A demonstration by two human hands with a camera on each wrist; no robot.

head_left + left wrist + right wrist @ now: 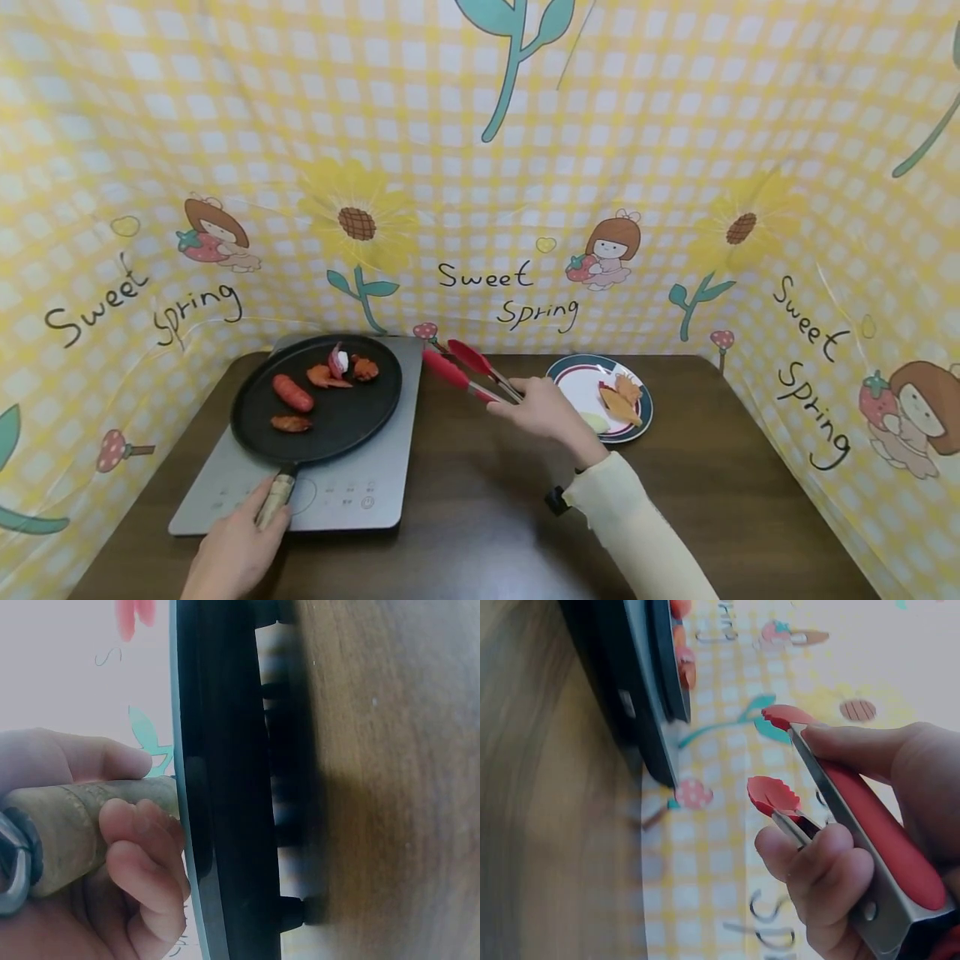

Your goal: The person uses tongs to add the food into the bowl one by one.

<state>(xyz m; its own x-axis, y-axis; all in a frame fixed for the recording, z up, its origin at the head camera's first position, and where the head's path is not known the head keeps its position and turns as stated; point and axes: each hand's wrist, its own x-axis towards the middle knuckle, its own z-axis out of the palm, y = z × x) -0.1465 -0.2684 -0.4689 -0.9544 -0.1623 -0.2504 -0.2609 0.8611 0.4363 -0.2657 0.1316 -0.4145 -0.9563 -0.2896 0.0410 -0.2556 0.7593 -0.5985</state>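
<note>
My left hand grips the wooden handle of a flat black frying pan, which sits on a silver induction cooktop. In the pan lie a red sausage, a brown piece of food, orange-brown pieces and a purple-and-white piece. Red-tipped metal tongs are held in my right hand, between thumb and curled fingers. Their red tips stand apart with nothing between them, just right of the pan in the head view.
A white plate with a dark green rim stands at the back right, holding yellowish pieces and a pale green piece. The brown table is bordered by yellow checked cloth walls.
</note>
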